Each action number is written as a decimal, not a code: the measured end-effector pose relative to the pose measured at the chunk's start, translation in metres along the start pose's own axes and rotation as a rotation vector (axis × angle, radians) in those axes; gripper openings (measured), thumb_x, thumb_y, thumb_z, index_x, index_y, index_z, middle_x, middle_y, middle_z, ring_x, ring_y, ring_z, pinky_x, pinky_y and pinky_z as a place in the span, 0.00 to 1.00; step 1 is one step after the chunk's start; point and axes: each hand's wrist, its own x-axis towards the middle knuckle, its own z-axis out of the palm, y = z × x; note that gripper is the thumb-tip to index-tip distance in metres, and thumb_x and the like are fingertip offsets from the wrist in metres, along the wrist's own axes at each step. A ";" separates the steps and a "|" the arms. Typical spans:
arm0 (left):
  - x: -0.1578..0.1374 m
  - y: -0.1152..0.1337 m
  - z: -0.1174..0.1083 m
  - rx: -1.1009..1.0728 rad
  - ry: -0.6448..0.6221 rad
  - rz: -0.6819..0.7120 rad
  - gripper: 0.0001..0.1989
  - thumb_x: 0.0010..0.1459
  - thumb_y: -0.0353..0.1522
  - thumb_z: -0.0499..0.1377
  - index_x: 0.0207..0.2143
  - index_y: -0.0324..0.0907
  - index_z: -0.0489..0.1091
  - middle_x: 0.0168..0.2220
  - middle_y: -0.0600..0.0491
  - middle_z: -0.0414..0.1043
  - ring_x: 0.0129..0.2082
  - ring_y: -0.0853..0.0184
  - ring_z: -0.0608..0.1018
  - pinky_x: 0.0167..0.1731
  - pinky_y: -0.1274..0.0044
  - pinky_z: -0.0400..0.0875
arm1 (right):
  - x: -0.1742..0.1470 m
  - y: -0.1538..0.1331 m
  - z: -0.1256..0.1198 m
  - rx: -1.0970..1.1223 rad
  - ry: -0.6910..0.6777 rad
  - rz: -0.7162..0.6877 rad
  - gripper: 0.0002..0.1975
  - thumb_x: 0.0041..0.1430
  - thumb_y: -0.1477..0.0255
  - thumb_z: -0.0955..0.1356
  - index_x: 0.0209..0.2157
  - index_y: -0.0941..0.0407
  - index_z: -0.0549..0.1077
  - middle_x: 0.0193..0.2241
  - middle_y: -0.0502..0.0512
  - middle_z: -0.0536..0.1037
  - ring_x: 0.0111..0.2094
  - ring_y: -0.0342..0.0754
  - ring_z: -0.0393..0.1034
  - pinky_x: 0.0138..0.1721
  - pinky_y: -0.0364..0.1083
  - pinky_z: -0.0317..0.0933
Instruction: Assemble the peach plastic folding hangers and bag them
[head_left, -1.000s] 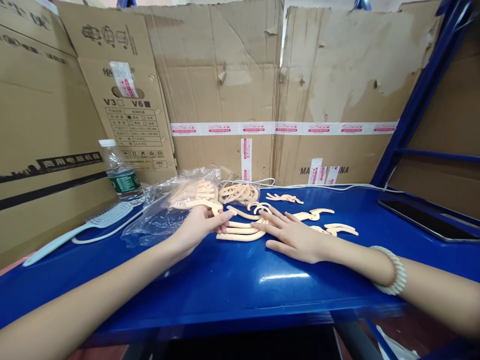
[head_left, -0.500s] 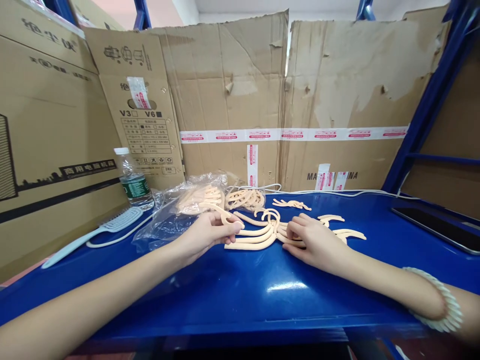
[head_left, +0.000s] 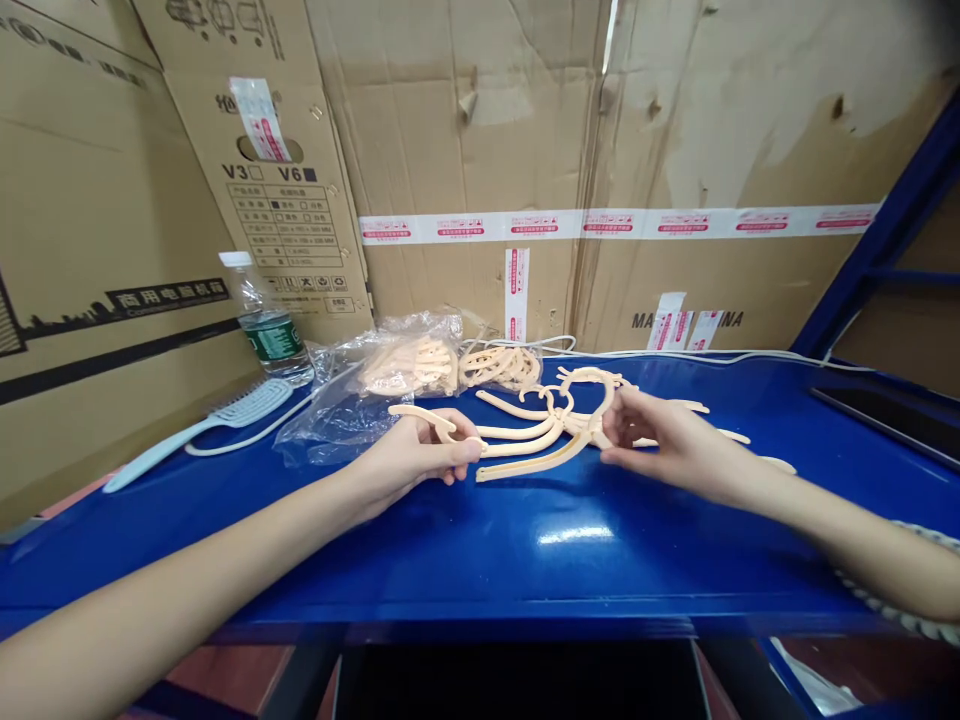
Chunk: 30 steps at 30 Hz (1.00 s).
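Observation:
My left hand (head_left: 435, 450) is closed on a curved beige plastic hanger arm (head_left: 416, 412), which sticks out past the thumb and fingers. My right hand (head_left: 649, 430) pinches a beige folding clothes hanger (head_left: 536, 464) near its middle. That hanger is tilted up off the table, hook upward and one arm reaching left. Behind it, more beige hangers (head_left: 517, 433) lie side by side on the blue table (head_left: 465, 560), partly hidden by my right hand. Small beige pieces (head_left: 574, 374) lie farther back.
Clear plastic bags of beige parts (head_left: 412, 365) sit at the back. To the left are a water bottle (head_left: 271, 335) and a pale blue hairbrush (head_left: 247, 405). A dark flat device (head_left: 892, 425) lies on the right. Cardboard sheets (head_left: 465, 160) wall off the back.
My right hand has lifted the front hanger off the group and tilted it, with its hook now raised. My left hand keeps its piece. The camera view has tipped downward.

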 end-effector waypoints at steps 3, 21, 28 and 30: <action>-0.001 -0.001 0.001 -0.035 -0.025 0.012 0.14 0.47 0.37 0.70 0.28 0.38 0.70 0.19 0.58 0.66 0.20 0.75 0.68 0.21 0.84 0.59 | 0.000 -0.006 -0.012 0.116 -0.044 -0.031 0.13 0.57 0.60 0.70 0.31 0.56 0.68 0.35 0.56 0.74 0.35 0.48 0.71 0.34 0.46 0.69; -0.005 0.003 0.000 -0.375 -0.258 0.013 0.16 0.45 0.32 0.71 0.25 0.38 0.65 0.42 0.49 0.72 0.35 0.68 0.78 0.24 0.85 0.71 | -0.009 -0.019 -0.013 -0.118 0.133 -0.305 0.13 0.65 0.63 0.65 0.32 0.53 0.77 0.39 0.56 0.81 0.39 0.52 0.77 0.38 0.48 0.71; -0.006 0.001 0.000 -0.384 -0.258 0.007 0.16 0.45 0.31 0.71 0.24 0.37 0.65 0.41 0.50 0.73 0.33 0.68 0.80 0.26 0.84 0.74 | -0.011 -0.024 -0.008 -0.151 0.175 -0.391 0.10 0.64 0.67 0.66 0.32 0.52 0.78 0.41 0.54 0.82 0.42 0.53 0.77 0.47 0.52 0.71; -0.006 0.001 0.000 -0.374 -0.239 0.007 0.16 0.44 0.31 0.72 0.24 0.37 0.65 0.40 0.49 0.74 0.33 0.67 0.80 0.26 0.83 0.74 | -0.012 -0.025 -0.007 -0.136 0.174 -0.396 0.10 0.64 0.66 0.66 0.32 0.51 0.78 0.40 0.55 0.82 0.42 0.54 0.77 0.48 0.52 0.70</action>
